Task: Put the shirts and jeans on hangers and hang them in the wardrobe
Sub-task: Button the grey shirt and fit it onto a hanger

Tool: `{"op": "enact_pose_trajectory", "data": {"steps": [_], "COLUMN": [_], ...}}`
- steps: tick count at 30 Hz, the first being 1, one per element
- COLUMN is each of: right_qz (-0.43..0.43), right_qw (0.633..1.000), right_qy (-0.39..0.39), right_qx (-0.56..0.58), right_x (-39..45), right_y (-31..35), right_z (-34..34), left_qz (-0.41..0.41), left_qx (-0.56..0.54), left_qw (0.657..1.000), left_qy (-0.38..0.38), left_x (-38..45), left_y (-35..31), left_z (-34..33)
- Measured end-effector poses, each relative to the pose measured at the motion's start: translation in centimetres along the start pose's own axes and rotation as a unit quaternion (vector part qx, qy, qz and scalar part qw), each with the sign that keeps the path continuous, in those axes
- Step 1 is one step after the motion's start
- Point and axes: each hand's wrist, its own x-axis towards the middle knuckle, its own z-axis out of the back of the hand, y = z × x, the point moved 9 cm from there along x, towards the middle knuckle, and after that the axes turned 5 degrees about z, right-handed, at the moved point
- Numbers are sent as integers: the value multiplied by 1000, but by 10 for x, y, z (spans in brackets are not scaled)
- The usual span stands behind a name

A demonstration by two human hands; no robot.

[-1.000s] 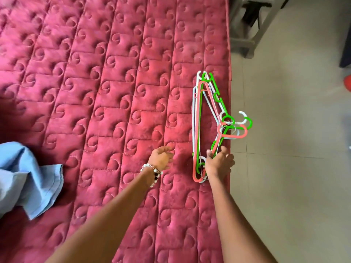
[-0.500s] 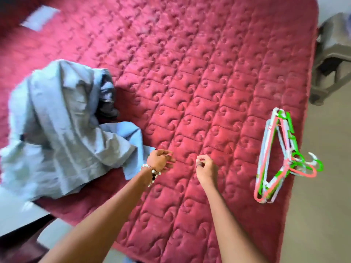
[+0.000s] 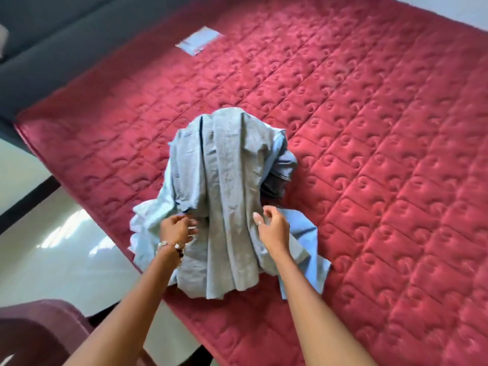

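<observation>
1. A heap of light blue clothes (image 3: 224,196) lies on the red quilted mattress (image 3: 383,154), near its left edge.
2. The top piece looks like a pale grey-blue shirt (image 3: 227,180) draped over the pile, though the blur makes it hard to be sure of the garment.
3. A darker piece, perhaps jeans (image 3: 281,175), pokes out on the right side of the pile.
4. A brighter blue cloth (image 3: 309,247) spreads out beneath, toward the near right.
5. The left hand (image 3: 176,229), with a bead bracelet (image 3: 171,247) at the wrist, rests on the left lower part of the pile, fingers loosely bent; no firm hold shows.
6. The right hand (image 3: 272,225) hovers at the right side of the shirt, fingers spread and relaxed, holding nothing.
7. A small pale label (image 3: 199,43) sits on the far part of the mattress.
</observation>
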Motion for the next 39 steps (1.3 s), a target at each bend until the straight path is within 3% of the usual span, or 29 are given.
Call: {"op": "enact_pose_trajectory", "data": {"steps": [9,12,14,16,19,21,24,25,26,28,29,30,31,34,36,38,39], "right_qz": [-111,-26,-13,5,82,129,154,143,140,82,35,9,13,45,20,-13,-14], "right_qw": [989,998,978,937,887,863,802,808,841,965,994,987,971,955,938,914,909], "right_qy": [33,34,53,132,318,449,574,560,502,239,89,-27,-67,15,84,105,91], "right_qx": [-92,42,203,324,324,192,-60,-117,-147,-69,55,159,229,292,335,391,407], "right_x": [49,44,30,13,-31,-71,-100,-91,-76,-32,-23,-20,-17,-19,-37,-58,-66], "right_y": [43,62,80,106,158,172,129,101,84,59,49,43,46,67,78,86,92], "right_z": [-47,-39,-27,-16,2,0,-18,-18,-10,40,77,109,129,143,138,137,143], "left_qz": [-109,-133,-155,-187,-173,-162,-76,-68,-77,-113,-131,-148,-168,-217,-205,-251,-303], "left_qx": [-26,-15,-24,-21,-14,46,3,11,22,29,33,46,72,149,180,312,427], "left_qw": [986,987,986,982,982,978,981,978,972,948,928,906,880,806,784,753,725], "left_qy": [-121,-86,-62,-32,79,124,180,197,221,297,346,393,438,530,557,522,448], "left_x": [37,38,32,19,-7,-25,-45,-55,-67,-96,-115,-135,-156,-221,-250,-265,-266], "left_y": [-59,-79,-97,-122,-158,-173,-158,-152,-150,-152,-154,-155,-154,-147,-143,-140,-141], "left_z": [51,40,27,9,-36,-62,-87,-92,-98,-108,-112,-113,-113,-106,-100,-93,-88]}}
